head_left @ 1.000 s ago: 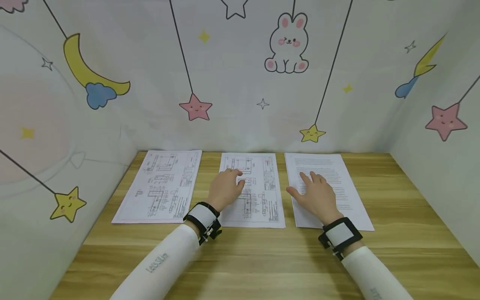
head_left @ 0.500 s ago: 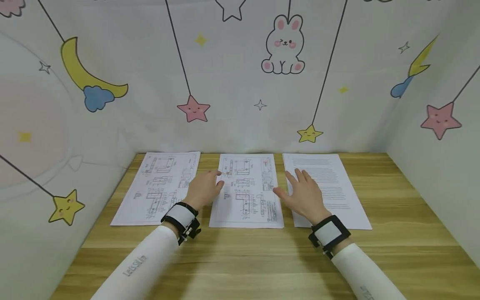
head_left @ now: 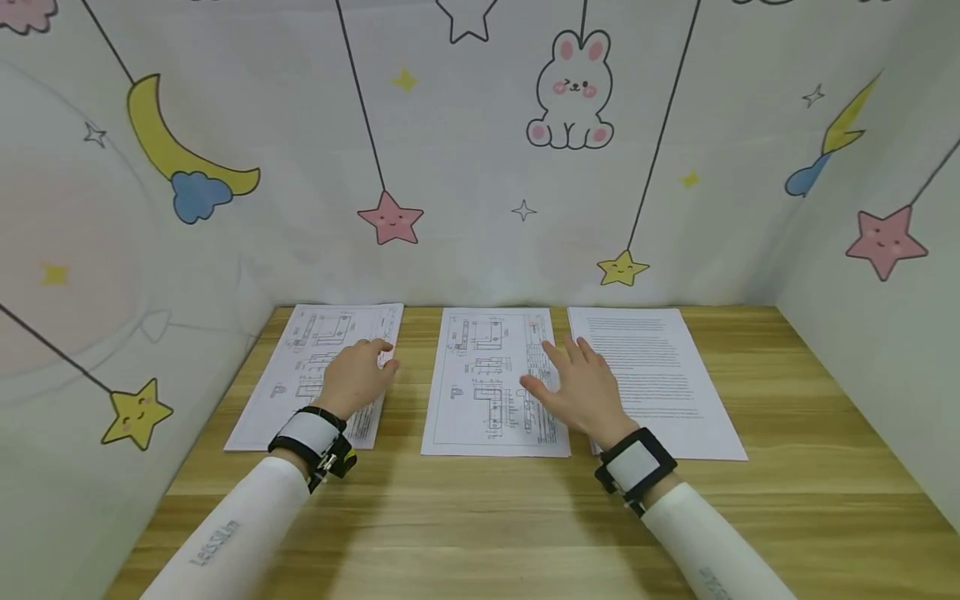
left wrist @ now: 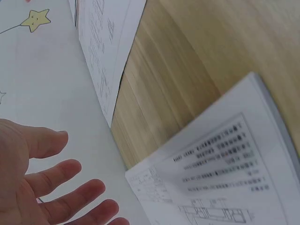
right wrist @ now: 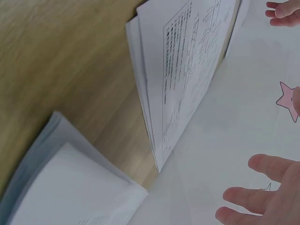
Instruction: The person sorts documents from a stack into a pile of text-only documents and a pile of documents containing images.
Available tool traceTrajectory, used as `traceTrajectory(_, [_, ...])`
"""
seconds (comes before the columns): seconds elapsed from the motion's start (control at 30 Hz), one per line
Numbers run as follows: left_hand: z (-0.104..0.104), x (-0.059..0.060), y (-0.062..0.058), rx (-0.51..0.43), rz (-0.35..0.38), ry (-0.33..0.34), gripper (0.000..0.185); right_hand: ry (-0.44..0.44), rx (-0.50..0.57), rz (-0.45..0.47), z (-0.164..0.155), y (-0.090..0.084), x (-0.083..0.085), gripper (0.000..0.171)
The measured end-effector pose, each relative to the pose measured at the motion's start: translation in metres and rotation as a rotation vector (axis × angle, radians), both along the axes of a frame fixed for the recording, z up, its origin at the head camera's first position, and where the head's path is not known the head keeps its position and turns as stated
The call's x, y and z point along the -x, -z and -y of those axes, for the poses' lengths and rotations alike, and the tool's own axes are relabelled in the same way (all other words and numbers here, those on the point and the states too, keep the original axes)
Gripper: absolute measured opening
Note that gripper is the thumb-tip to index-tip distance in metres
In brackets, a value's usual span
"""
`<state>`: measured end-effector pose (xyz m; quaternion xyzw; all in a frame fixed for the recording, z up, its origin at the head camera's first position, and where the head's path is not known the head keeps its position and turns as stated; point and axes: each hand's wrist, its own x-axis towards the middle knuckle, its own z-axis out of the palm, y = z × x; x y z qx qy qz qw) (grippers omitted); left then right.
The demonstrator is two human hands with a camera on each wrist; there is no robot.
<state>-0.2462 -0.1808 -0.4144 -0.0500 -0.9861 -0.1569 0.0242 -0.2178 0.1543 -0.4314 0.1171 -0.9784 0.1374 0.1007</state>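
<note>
Pale printed walls enclose the desk on three sides, and we take the middle stack of papers as our reference. Behind and above it, the back wall carries a winking rabbit, a pink star up to its left and a small yellow star up to its right. Farther left of it we record a yellow crescent moon with a blue cloud; well to its right, a second pink star on the right wall. Underneath it, the desk shows yellow-brown wood grain in streaks running sideways, bare between it and the person.

We find the middle stack printed with technical drawings, a left stack of similar drawings beside it, and a right stack of lined text on its other side, all apart. Left of the middle stack, the left hand is over the left stack, its grip relaxed and holding nothing. Across the gap right of it, the right hand overlaps both neighbouring edges, its grip spread wide and likewise holding nothing. White sleeves and black wristbands cover both arms.
</note>
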Motion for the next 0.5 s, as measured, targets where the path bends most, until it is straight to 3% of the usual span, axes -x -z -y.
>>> traceTrajectory(0.5, [0.071, -0.001, 0.006, 0.003, 0.046, -0.109, 0.046, -0.057, 0.015, 0.041, 0.029, -0.001, -0.004, 0.081])
